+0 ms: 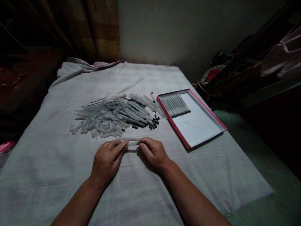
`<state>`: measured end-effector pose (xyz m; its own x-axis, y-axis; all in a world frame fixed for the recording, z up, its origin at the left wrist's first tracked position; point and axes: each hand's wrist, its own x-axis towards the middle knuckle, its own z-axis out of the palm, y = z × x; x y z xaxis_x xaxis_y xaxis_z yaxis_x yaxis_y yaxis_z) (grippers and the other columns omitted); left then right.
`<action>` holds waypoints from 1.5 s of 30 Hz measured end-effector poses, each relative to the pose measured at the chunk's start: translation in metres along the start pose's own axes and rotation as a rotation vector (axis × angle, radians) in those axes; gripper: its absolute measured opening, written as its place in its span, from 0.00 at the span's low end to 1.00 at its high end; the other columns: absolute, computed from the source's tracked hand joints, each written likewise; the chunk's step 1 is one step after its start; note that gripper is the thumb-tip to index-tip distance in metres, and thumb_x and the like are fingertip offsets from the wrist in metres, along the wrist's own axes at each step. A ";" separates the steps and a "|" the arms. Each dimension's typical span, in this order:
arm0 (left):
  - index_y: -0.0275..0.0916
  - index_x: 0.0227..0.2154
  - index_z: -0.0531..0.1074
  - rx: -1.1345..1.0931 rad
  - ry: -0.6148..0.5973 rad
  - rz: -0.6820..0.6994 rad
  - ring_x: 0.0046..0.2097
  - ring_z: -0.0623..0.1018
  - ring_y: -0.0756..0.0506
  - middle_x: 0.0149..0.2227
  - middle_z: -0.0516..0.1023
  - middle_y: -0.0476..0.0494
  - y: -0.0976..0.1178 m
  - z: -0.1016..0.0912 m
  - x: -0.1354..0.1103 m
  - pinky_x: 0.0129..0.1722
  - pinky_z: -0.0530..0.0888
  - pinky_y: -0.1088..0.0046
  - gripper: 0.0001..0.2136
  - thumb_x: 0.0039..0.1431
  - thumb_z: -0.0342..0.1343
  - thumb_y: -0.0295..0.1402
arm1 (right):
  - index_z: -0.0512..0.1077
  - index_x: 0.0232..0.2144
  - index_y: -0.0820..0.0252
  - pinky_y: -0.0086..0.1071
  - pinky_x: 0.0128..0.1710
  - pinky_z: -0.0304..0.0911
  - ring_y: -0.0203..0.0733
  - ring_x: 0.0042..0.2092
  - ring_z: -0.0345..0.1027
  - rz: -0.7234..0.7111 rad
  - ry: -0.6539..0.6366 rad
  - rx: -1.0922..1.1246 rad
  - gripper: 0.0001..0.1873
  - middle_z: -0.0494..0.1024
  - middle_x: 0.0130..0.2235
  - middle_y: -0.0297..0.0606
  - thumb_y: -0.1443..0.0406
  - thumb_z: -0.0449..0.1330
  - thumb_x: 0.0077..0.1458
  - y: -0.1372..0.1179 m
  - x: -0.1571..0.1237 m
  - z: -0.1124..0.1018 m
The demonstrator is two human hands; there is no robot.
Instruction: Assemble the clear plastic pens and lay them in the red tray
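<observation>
The left hand point(107, 161) and right hand point(154, 152) each pinch one end of a clear pen point(133, 144), held level between the two grips just above a white sheet point(70, 169). Just beyond the grips lies a heap of pen parts point(117, 114). Farther off to their right, a red-edged tray point(199, 125) holds a row of pens point(176, 105).
</observation>
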<state>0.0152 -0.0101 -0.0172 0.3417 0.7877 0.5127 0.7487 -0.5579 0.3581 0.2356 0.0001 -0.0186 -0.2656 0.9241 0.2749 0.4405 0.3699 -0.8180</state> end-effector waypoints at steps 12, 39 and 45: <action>0.44 0.48 0.76 -0.003 0.001 -0.005 0.40 0.78 0.44 0.39 0.80 0.44 0.000 -0.001 0.000 0.40 0.72 0.66 0.11 0.67 0.54 0.33 | 0.72 0.42 0.57 0.29 0.35 0.67 0.37 0.31 0.72 0.025 -0.013 -0.008 0.08 0.80 0.32 0.35 0.63 0.56 0.61 -0.001 0.000 -0.001; 0.44 0.48 0.76 -0.040 0.035 0.030 0.39 0.78 0.45 0.39 0.80 0.43 -0.001 0.000 0.000 0.39 0.74 0.68 0.10 0.67 0.53 0.32 | 0.73 0.32 0.57 0.28 0.31 0.62 0.37 0.29 0.69 0.003 -0.033 -0.046 0.10 0.75 0.27 0.34 0.63 0.53 0.64 -0.005 0.003 -0.002; 0.43 0.48 0.76 -0.066 0.037 0.043 0.39 0.78 0.45 0.39 0.80 0.43 -0.002 0.000 0.000 0.39 0.74 0.69 0.10 0.67 0.54 0.32 | 0.72 0.31 0.57 0.28 0.31 0.62 0.37 0.29 0.68 -0.036 -0.027 -0.042 0.11 0.75 0.27 0.34 0.64 0.53 0.64 -0.006 0.004 -0.002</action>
<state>0.0140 -0.0096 -0.0182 0.3503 0.7532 0.5568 0.6942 -0.6078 0.3855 0.2338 0.0020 -0.0114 -0.3048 0.9073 0.2896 0.4660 0.4072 -0.7855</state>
